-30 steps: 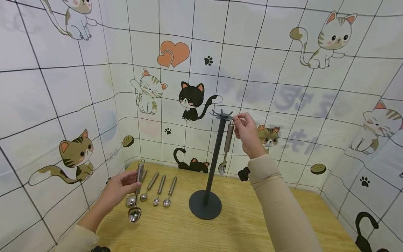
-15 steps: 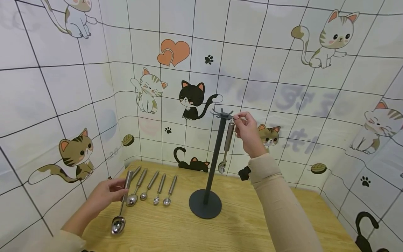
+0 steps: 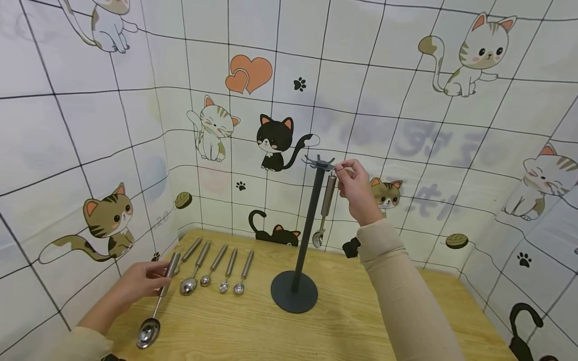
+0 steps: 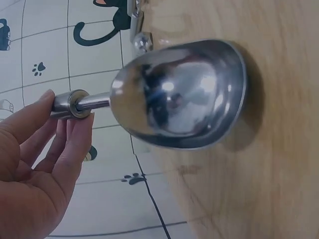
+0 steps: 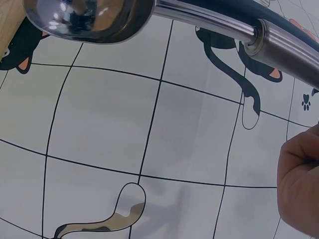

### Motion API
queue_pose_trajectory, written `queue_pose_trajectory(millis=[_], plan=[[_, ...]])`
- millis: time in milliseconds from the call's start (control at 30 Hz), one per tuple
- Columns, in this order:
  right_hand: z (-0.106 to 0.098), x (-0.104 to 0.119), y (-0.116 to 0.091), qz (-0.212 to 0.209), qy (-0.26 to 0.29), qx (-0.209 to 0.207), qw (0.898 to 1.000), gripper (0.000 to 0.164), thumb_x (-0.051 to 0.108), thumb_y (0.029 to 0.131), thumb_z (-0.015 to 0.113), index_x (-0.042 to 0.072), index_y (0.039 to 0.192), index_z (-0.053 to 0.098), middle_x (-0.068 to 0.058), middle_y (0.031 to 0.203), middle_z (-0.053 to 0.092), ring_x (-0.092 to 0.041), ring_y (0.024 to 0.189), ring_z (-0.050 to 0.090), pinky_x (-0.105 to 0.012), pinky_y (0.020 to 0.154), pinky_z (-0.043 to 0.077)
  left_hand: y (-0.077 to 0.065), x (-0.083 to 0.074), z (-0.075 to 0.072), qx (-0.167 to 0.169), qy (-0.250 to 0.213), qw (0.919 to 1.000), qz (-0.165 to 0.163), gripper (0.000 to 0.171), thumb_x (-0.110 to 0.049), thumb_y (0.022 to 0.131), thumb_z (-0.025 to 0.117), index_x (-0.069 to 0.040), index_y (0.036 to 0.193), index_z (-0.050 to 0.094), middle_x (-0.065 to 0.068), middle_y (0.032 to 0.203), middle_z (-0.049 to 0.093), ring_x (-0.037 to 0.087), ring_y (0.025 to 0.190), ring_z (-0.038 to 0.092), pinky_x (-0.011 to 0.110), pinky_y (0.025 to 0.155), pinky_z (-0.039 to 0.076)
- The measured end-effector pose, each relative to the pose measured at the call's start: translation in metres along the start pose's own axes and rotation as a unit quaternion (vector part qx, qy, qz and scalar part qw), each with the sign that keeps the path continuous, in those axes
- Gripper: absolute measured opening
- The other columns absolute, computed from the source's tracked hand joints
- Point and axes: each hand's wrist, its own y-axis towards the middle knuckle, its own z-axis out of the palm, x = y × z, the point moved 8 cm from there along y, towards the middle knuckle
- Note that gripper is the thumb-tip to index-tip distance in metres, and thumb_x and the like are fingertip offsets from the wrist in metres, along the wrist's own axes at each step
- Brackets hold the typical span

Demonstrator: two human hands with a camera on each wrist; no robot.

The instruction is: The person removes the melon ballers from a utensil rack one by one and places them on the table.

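Observation:
My left hand [image 3: 135,286] grips the steel handle of a large ice cream scoop [image 3: 148,332] at the table's left side. Its deep oval bowl [image 4: 184,94] hangs low over the wood in the left wrist view. At the top of a dark grey hook stand [image 3: 310,220], my right hand [image 3: 357,190] pinches the wire ring of another scoop [image 3: 328,198]. That scoop hangs down beside the pole, its ring right at one hook. The right wrist view shows its bowl [image 5: 94,17] up close and part of the right hand [image 5: 301,184].
Several smaller scoops [image 3: 230,268] lie in a row on the wooden table [image 3: 253,331], left of the stand's round base [image 3: 294,292]. A cat-print wall covering [image 3: 352,90] stands close behind the table and along its sides.
My left hand has moved left and nearer the front with its scoop, uncovering the scoops at the row's left end. My right hand has stayed at the hook with the hanging scoop.

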Motion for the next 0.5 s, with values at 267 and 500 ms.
queue_pose_trajectory(millis=[267, 500], plan=[[0.002, 0.0, 0.0, 0.001, 0.003, 0.002, 1.0, 0.016, 0.03, 0.106, 0.054, 0.015, 0.111, 0.052, 0.004, 0.071, 0.038, -0.014, 0.059, 0.027, -0.027, 0.057, 0.025, 0.008, 0.024, -0.017, 0.022, 0.012, 0.9996, -0.014, 0.067, -0.016, 0.092, 0.077, 0.014, 0.144, 0.045, 0.02, 0.115, 0.065, 0.027, 0.097, 0.067, 0.044, 0.077, 0.061], [0.003, 0.001, 0.001, 0.002, -0.003, 0.003, 1.0, 0.016, 0.031, 0.106, 0.054, 0.015, 0.11, 0.052, 0.004, 0.069, 0.037, -0.014, 0.059, 0.027, -0.028, 0.057, 0.024, 0.01, 0.042, -0.025, 0.042, 0.048, 0.9973, -0.036, 0.065, -0.015, 0.091, 0.078, 0.016, 0.14, 0.048, 0.02, 0.116, 0.063, 0.026, 0.1, 0.065, 0.044, 0.076, 0.061]])
